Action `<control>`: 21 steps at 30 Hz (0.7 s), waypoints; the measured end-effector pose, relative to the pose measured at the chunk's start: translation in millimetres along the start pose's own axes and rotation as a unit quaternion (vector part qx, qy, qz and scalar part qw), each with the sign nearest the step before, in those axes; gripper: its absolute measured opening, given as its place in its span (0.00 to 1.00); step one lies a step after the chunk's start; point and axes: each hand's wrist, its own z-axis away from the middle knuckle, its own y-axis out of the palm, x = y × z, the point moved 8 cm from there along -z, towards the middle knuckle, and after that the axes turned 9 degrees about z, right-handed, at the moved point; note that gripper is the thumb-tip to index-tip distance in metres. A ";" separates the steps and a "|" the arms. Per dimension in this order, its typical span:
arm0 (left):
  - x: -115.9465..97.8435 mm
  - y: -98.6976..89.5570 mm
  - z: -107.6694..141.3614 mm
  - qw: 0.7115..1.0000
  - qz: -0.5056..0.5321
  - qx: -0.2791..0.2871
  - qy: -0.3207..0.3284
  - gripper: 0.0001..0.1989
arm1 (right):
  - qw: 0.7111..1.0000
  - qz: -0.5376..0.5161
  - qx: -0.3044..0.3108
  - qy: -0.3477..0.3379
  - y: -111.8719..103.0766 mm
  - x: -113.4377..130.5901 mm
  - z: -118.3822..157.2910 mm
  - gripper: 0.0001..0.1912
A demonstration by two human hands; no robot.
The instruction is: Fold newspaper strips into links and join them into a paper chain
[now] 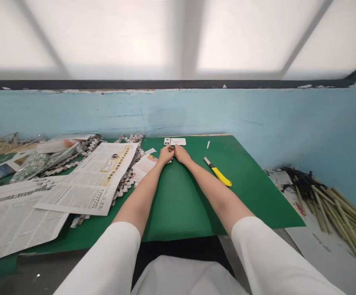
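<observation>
My left hand (166,154) and my right hand (182,154) meet fingertip to fingertip over the green tabletop (184,196). The fingers of both are pinched together around something too small to make out. Just beyond them lies a white smartphone (178,141) with its cameras facing up. To the right of my right arm rests a knife (222,177) with a yellow handle, its blade pointing away from me. Cut paper pieces (144,165) lie beside my left hand. A narrow white paper strip (208,144) sits farther right.
Newspaper sheets (94,180) cover the left of the table, partly over folded-paper chains (125,184). A plastic bag (32,166) lies farther left. A blue wall (196,110) borders the back edge. Bamboo sticks (343,217) are piled on the floor at right.
</observation>
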 end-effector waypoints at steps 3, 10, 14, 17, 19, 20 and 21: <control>0.0 -0.4 -0.8 1.000 -0.015 -0.010 0.000 0.07 | 0.999 0.039 0.004 0.007 0.6 3.8 2.5 0.13; -4.2 -0.8 1.1 1.000 -0.022 -0.018 0.002 0.08 | 0.996 0.075 0.000 0.039 -4.8 7.7 7.6 0.16; -6.7 -0.5 6.7 1.000 0.018 -0.013 -0.020 0.09 | 0.995 0.091 -0.002 0.045 -7.6 10.3 10.4 0.17; -8.9 -0.6 9.2 0.999 0.020 -0.013 -0.024 0.09 | 0.993 0.106 -0.008 0.057 -10.4 10.7 12.2 0.18; -9.6 -0.1 9.8 1.000 0.018 -0.011 -0.022 0.09 | 0.990 0.119 -0.008 0.071 -11.6 10.1 13.1 0.17; -9.5 0.6 9.9 1.000 0.021 -0.008 -0.022 0.09 | 0.989 0.125 -0.005 0.078 -11.6 9.8 13.5 0.17; -9.2 1.2 10.1 0.999 0.025 -0.006 -0.022 0.10 | 0.988 0.131 -0.002 0.084 -11.3 9.4 13.8 0.17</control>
